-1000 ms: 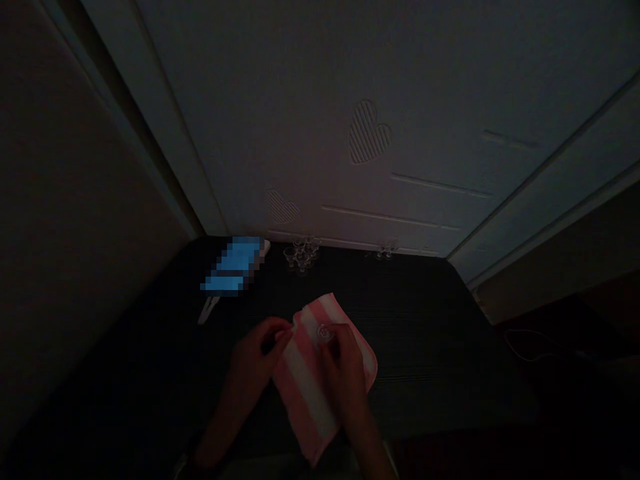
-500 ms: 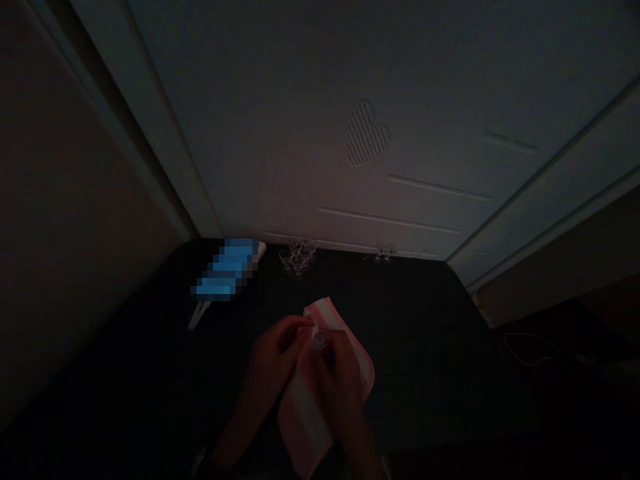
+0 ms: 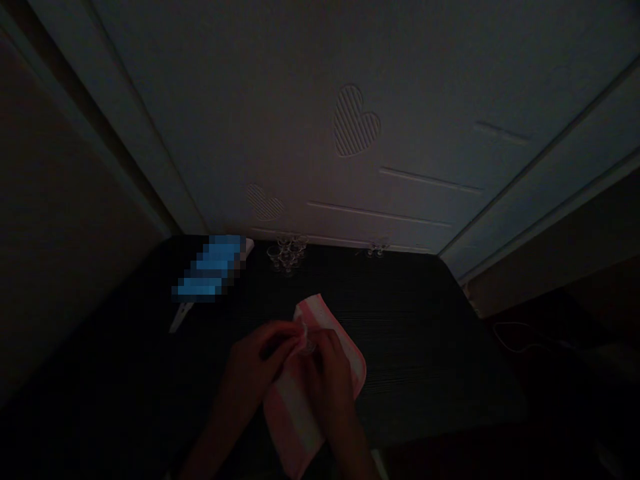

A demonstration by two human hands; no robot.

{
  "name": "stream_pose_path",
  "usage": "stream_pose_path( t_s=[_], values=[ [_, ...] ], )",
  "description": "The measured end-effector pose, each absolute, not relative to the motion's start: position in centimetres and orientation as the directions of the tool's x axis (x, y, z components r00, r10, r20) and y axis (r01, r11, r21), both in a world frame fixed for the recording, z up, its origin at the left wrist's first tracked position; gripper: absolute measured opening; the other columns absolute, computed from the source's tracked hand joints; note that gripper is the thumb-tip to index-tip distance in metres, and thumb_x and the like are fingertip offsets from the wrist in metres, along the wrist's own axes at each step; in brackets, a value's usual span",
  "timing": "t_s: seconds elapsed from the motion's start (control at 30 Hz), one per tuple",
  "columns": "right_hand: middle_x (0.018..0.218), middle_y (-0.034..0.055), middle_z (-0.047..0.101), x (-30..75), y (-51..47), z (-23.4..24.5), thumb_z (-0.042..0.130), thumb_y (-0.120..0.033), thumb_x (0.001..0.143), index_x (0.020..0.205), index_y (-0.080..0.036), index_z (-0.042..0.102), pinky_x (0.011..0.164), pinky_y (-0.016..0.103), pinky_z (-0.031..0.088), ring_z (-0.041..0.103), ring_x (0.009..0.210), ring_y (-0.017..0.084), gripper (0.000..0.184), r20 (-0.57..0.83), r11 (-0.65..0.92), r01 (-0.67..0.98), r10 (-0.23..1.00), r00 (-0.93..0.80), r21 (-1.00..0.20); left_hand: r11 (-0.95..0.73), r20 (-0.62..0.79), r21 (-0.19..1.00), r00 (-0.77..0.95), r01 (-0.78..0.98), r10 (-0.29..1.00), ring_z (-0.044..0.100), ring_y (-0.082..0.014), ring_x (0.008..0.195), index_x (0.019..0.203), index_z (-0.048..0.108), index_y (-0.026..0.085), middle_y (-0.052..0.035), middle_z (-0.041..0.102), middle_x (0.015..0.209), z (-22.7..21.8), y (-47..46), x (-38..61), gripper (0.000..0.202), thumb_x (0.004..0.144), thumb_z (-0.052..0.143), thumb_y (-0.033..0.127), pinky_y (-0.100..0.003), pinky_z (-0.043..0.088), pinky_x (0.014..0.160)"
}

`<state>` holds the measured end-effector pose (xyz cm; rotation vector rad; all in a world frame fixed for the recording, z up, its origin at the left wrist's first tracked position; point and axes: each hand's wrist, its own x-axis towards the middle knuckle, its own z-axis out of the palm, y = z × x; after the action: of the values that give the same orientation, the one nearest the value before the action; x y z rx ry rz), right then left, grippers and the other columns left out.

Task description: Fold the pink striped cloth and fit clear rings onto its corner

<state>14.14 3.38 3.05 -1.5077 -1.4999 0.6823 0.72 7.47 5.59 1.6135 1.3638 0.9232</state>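
A pink and white striped cloth (image 3: 295, 407) hangs over the dark table between my hands. My left hand (image 3: 263, 350) pinches a gathered fold of it between thumb and fingers. Against that fold, my right hand (image 3: 327, 360) grips a small clear glass (image 3: 310, 345). Only part of the glass shows; fingers and cloth cover the rest, and the light is very dim.
Several small clear glasses (image 3: 287, 253) stand clustered at the table's back edge, with a few more (image 3: 376, 248) to their right. A blurred blue-screened device (image 3: 213, 267) rests at the back left. Behind the dark table (image 3: 415, 347) rises a pale panel (image 3: 280, 120) with embossed hearts.
The whole view has shifted slightly, so things sit a little further left. My left hand has drawn the cloth fold up against the glass, hiding more of it.
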Motion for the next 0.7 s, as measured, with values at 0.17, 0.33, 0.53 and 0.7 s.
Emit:
stream_pose_path(
  t_s=[0.17, 0.33, 0.53, 0.7],
  values=[
    [0.095, 0.0034, 0.057, 14.2, 3.3, 3.0, 0.043, -0.013, 0.084, 0.096, -0.022, 0.057, 0.076, 0.028, 0.042, 0.053, 0.087, 0.016, 0.02, 0.197, 0.132, 0.471, 0.976, 0.092, -0.872, -0.084, 0.026, 0.902, 0.141, 0.423, 0.99, 0.063, -0.0172, 0.081, 0.092, 0.06, 0.022, -0.0012, 0.066, 0.089, 5.9, 7.0, 1.5, 0.023, 0.071, 0.061, 0.03, -0.028, 0.051, 0.072],
    [0.096, 0.0043, 0.056, 14.2, 3.4, 3.3, 0.043, -0.014, 0.084, 0.098, -0.021, 0.056, 0.077, 0.028, 0.043, 0.053, 0.089, 0.016, 0.02, 0.228, 0.166, 0.419, 0.968, 0.103, -0.893, -0.086, 0.03, 0.885, 0.128, 0.457, 0.991, 0.063, -0.0166, 0.078, 0.095, 0.058, 0.023, -0.0006, 0.066, 0.088, 6.3, 6.8, 2.4, 0.025, 0.071, 0.06, 0.029, -0.028, 0.052, 0.071],
    [0.099, 0.0047, 0.054, 14.2, 3.2, 3.3, 0.045, -0.014, 0.082, 0.096, -0.022, 0.057, 0.074, 0.027, 0.044, 0.053, 0.087, 0.016, 0.02, 0.227, 0.144, 0.457, 0.965, 0.132, -0.878, -0.176, 0.118, 0.764, 0.135, 0.621, 0.984, 0.059, -0.0191, 0.084, 0.097, 0.056, 0.023, -0.0025, 0.062, 0.094, 6.5, 6.2, 2.8, 0.023, 0.076, 0.054, 0.034, -0.032, 0.048, 0.075],
    [0.094, 0.004, 0.054, 14.3, 3.1, 3.1, 0.043, -0.012, 0.082, 0.095, -0.022, 0.057, 0.073, 0.027, 0.043, 0.052, 0.084, 0.016, 0.021, 0.21, 0.131, 0.506, 0.972, 0.104, -0.853, -0.241, 0.222, 0.695, 0.116, 0.677, 0.968, 0.055, -0.0204, 0.087, 0.089, 0.056, 0.022, -0.0046, 0.058, 0.094, 6.3, 5.5, 2.9, 0.016, 0.079, 0.051, 0.033, -0.033, 0.045, 0.079]
  ],
)
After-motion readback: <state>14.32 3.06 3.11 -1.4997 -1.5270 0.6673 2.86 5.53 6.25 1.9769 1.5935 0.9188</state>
